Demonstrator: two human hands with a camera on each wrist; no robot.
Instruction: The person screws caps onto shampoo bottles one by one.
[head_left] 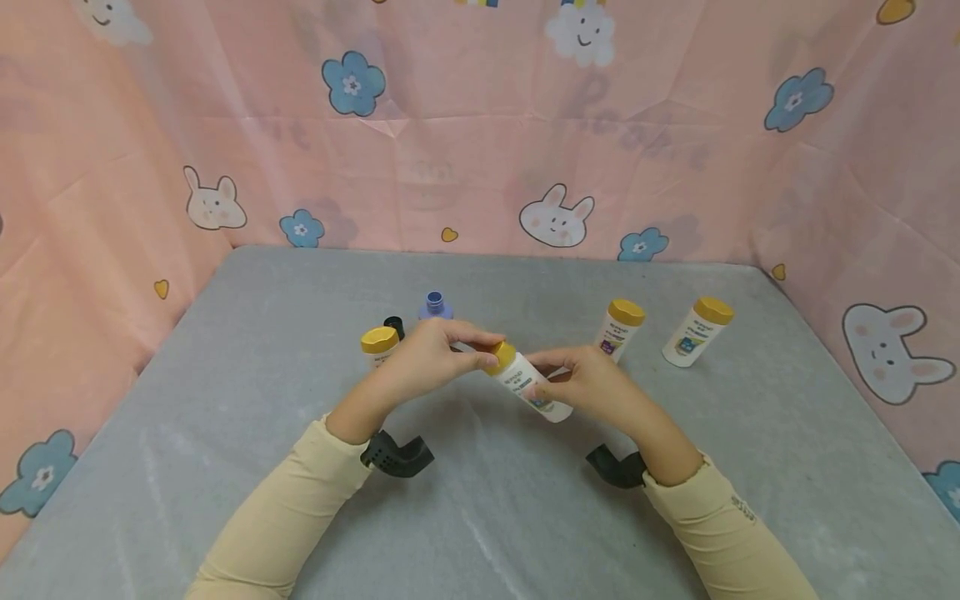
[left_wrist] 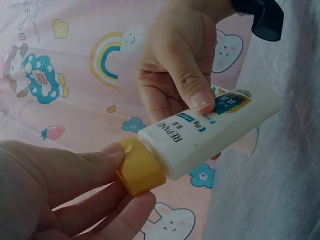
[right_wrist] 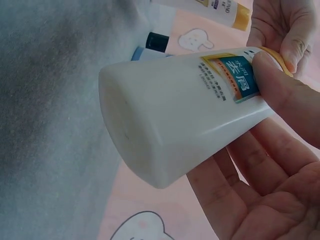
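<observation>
Pinching 1 ylw cap (head_left: 504,357) (L hand (head_left: 433,360)), 1 white btl (head_left: 528,387) (R hand (head_left: 591,382)). Got 2 more btls (head_left: 694,336) past R, 1 matching btl (head_left: 380,340) + 1 purple btl (head_left: 435,307) past L.

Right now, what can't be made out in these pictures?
- Head view: the base of the purple bottle, behind the left hand.
- Head view: the rightmost bottle, its small print too tiny to read.
- Right wrist view: most of the yellow cap, behind the held bottle.

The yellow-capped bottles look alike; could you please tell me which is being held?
The bottle whose yellow cap the left hand pinches and whose body the right hand grips; the other three stand on the table.
</observation>
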